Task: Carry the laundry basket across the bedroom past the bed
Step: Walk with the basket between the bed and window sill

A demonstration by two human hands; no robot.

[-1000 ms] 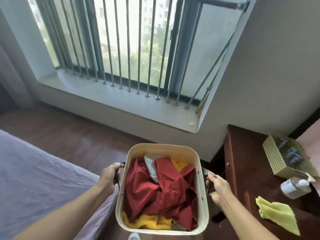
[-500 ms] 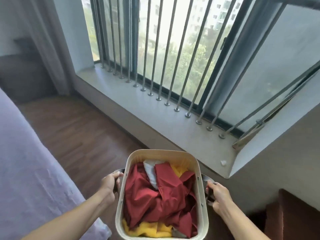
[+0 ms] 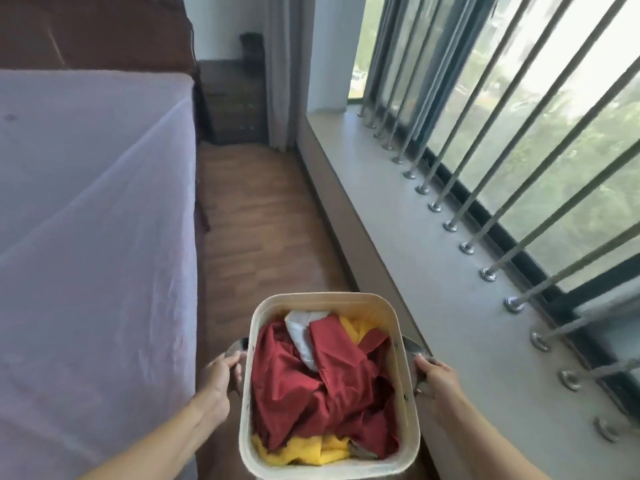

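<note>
Carrying our cream plastic laundry basket, left hand and right hand extended forward, fingers clenched around its grey side handles.

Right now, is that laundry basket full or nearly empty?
Fairly full. The laundry basket holds crumpled red cloth, with yellow cloth and a white piece showing, heaped a little below its rim.

A cream laundry basket is held over the wooden floor in the aisle between the bed on the left and the window sill on the right. The left hand grips its left side handle, the right hand its right one. Inside lie red cloth, yellow cloth and a white piece. A dark nightstand stands at the far end.
</note>
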